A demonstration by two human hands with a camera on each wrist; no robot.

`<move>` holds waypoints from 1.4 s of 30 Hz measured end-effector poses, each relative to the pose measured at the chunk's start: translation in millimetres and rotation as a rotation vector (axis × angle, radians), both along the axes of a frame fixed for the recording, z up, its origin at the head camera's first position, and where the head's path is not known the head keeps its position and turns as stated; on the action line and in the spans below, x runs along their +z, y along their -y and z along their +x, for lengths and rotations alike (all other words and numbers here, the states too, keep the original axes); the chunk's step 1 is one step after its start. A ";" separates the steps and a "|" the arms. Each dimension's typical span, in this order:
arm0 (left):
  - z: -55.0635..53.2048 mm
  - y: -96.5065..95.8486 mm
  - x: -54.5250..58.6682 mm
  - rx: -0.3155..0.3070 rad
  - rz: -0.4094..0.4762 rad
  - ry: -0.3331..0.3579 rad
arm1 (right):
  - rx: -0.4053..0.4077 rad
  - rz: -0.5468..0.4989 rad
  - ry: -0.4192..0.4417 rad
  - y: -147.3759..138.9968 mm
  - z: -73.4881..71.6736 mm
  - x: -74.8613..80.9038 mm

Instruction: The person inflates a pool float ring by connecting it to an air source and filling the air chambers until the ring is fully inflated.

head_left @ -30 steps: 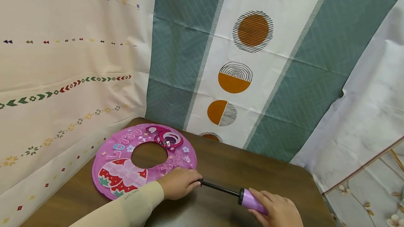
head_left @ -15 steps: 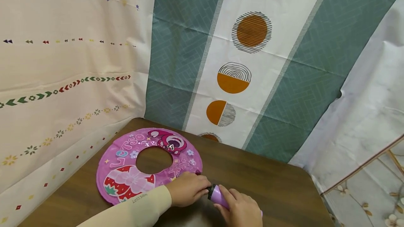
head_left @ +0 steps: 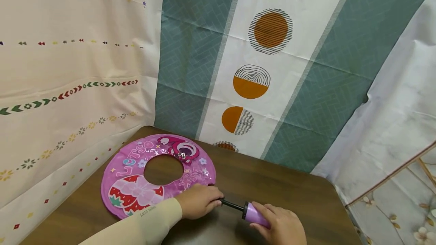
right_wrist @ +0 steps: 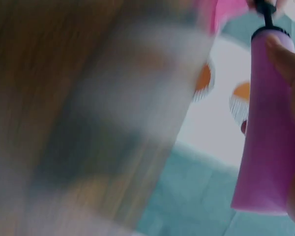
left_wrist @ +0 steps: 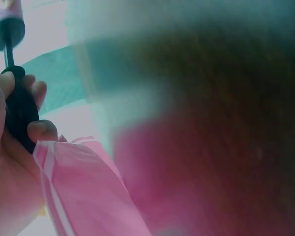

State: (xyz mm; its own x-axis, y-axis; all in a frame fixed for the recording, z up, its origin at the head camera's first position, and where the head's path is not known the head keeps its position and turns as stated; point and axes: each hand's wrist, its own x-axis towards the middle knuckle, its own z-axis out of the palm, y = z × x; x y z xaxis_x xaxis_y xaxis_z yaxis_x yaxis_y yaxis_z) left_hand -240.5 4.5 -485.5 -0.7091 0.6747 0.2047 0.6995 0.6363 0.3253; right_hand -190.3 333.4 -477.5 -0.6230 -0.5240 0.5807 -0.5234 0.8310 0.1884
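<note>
A hand air pump with a purple barrel [head_left: 256,214] and a thin black rod [head_left: 233,205] spans my two hands. My left hand [head_left: 198,200] grips its black handle [left_wrist: 20,112], fingers wrapped round it. Around the purple barrel, my right hand [head_left: 281,223] curls, its thumb lying along the side near the black collar [right_wrist: 270,32]. Part of the rod shows between collar and handle. A pink swim ring [head_left: 134,155] with strawberry and bear prints lies beside and beyond my left hand. Its pink edge [left_wrist: 88,182] comes right up to the little finger in the left wrist view.
The brown wooden table [head_left: 289,192] bears the ring. A cream patterned cloth [head_left: 78,63] hangs at the left, a green and white curtain [head_left: 190,59] behind, and a marbled white cloth [head_left: 402,105] at the right.
The right hand slid the pump barrel left until it met the left hand, then drew it back right, so part of the rod shows again. The swim ring shifted slightly right, then back left.
</note>
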 end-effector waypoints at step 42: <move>12.1 4.2 2.1 0.015 0.018 -0.026 | -0.052 0.023 0.232 17.8 8.7 15.9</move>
